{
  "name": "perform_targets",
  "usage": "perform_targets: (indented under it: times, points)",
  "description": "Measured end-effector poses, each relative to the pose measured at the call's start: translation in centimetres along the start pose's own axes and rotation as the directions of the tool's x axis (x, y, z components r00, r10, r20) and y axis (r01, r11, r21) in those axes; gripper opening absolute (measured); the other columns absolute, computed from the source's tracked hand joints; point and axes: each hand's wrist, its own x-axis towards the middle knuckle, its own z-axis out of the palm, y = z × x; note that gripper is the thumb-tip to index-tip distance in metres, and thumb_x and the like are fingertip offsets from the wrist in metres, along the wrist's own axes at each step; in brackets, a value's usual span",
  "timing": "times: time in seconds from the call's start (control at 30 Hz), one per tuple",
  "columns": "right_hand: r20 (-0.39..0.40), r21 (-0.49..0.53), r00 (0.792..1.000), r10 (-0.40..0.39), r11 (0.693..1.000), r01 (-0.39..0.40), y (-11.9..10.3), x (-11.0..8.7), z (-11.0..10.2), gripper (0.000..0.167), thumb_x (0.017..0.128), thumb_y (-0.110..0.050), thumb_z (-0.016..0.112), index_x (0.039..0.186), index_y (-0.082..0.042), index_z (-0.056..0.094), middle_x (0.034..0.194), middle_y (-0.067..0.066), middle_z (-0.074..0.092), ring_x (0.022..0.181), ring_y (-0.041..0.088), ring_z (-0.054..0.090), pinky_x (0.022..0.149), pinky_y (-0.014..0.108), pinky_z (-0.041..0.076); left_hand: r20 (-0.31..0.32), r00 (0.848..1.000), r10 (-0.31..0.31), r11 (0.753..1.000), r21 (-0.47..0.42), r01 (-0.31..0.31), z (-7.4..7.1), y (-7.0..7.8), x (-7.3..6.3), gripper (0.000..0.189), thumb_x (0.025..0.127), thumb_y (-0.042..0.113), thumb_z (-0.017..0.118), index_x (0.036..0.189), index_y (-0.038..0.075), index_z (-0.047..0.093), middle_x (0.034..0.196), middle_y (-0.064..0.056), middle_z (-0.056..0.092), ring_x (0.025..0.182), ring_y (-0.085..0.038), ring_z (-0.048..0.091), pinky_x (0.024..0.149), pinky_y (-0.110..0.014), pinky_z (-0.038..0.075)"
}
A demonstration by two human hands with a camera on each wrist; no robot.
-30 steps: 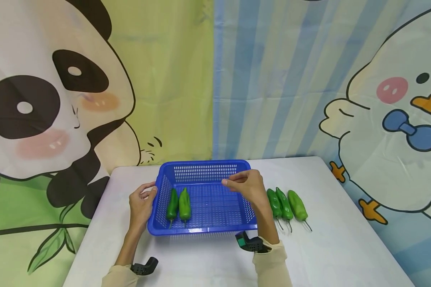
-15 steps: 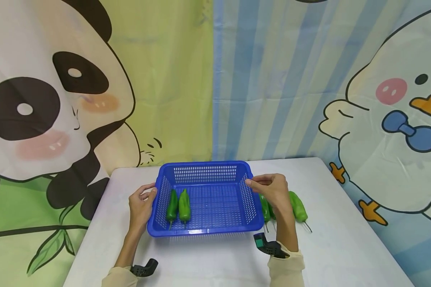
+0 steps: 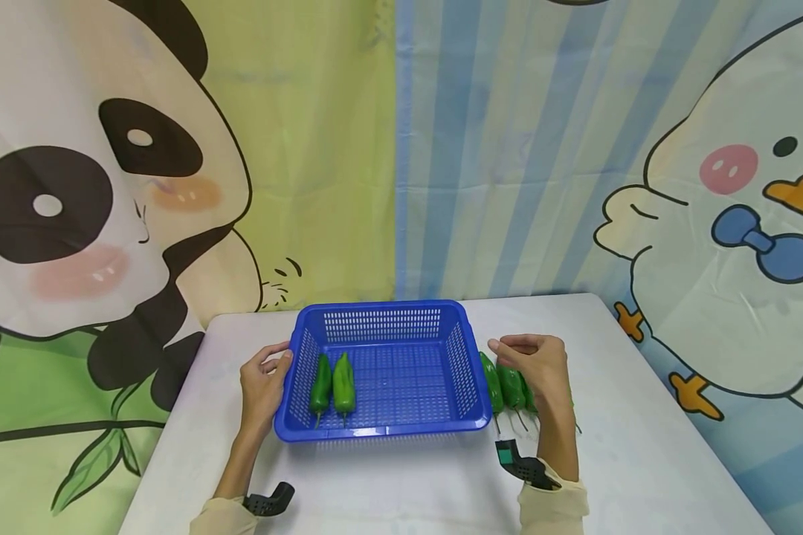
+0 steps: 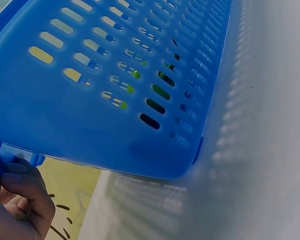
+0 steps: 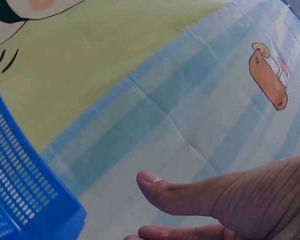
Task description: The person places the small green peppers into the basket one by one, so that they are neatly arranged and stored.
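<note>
A blue plastic basket [image 3: 401, 386] with slotted walls stands mid-table, two green peppers [image 3: 344, 383] side by side in its left part. At its left rim, my left hand [image 3: 262, 383] grips the edge; in the left wrist view the fingers [image 4: 27, 192] curl at the rim. My right hand [image 3: 538, 368] is to the right of the basket, over a row of green peppers [image 3: 491, 383], partly covering them. Nothing shows between its thumb and fingers, and the right wrist view has the thumb [image 5: 175, 195] apart from the fingers below.
A white table [image 3: 388, 483] carries everything. Behind it hangs a cartoon curtain [image 3: 508, 148] with a panda and a chick. The basket's right wall stands close to the nearest pepper outside it.
My right hand has moved right, from over the basket to the peppers beside it. The basket's right side, hidden before by that arm, now shows. My left hand stays at the rim.
</note>
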Motion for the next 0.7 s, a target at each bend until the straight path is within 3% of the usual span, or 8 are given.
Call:
perform_targets:
  times: [0.23, 0.4, 0.57, 0.63, 0.7]
  points:
    - [-0.067, 0.019, 0.997, 0.037, 0.999, -0.036, 2.2, 0.1, -1.7, 0.051, 0.094, -0.025, 0.089, 0.127, 0.010, 0.073, 0.110, 0.021, 0.082, 0.081, 0.011, 0.082, 0.075, 0.019, 0.064, -0.005, 1.000, -0.003, 1.000, 0.010, 0.003, 0.1, 0.2, -0.1, 0.035, 0.111, 0.024, 0.066, 0.138, 0.003, 0.071, 0.110, -0.031, 0.080, 0.065, -0.006, 0.076, 0.062, -0.022, 0.062]
    - [-0.091, 0.012, 0.995, 0.051, 0.999, -0.050, 4.0, 0.3, -3.1, 0.055, 0.093, -0.025, 0.089, 0.131, 0.011, 0.071, 0.114, 0.021, 0.081, 0.078, 0.004, 0.079, 0.075, 0.016, 0.063, -0.011, 1.000, -0.007, 1.000, 0.021, 0.008, 0.2, 0.4, -0.1, 0.035, 0.111, 0.025, 0.066, 0.138, 0.003, 0.071, 0.111, -0.030, 0.080, 0.065, -0.005, 0.075, 0.062, -0.022, 0.062]
    - [-0.142, 0.001, 0.987, 0.079, 0.997, -0.080, 5.8, 0.3, -4.1, 0.055, 0.094, -0.029, 0.089, 0.130, 0.008, 0.072, 0.105, 0.011, 0.084, 0.072, -0.001, 0.076, 0.074, 0.009, 0.057, -0.009, 1.000, -0.011, 1.000, 0.014, 0.011, 0.2, 0.2, 0.0, 0.035, 0.111, 0.024, 0.066, 0.138, 0.003, 0.071, 0.113, -0.032, 0.079, 0.066, -0.005, 0.076, 0.063, -0.022, 0.063]
    - [-0.178, -0.002, 0.979, 0.101, 0.995, -0.103, 6.5, 0.2, -4.5, 0.053, 0.094, -0.030, 0.089, 0.129, 0.006, 0.073, 0.101, 0.006, 0.084, 0.072, -0.002, 0.076, 0.080, 0.012, 0.056, -0.006, 1.000, -0.013, 1.000, 0.015, 0.013, 0.1, 0.2, 0.0, 0.036, 0.111, 0.025, 0.066, 0.139, 0.003, 0.071, 0.113, -0.031, 0.079, 0.067, -0.005, 0.077, 0.063, -0.022, 0.063]
    - [-0.211, 0.005, 0.970, 0.118, 0.993, -0.120, 7.1, 0.3, -4.8, 0.053, 0.094, -0.031, 0.089, 0.129, 0.006, 0.074, 0.099, 0.004, 0.084, 0.072, -0.001, 0.076, 0.092, 0.025, 0.062, -0.006, 1.000, -0.013, 1.000, 0.016, 0.013, 0.0, 0.1, 0.1, 0.036, 0.111, 0.025, 0.066, 0.139, 0.003, 0.071, 0.112, -0.030, 0.080, 0.067, -0.006, 0.077, 0.063, -0.022, 0.063]
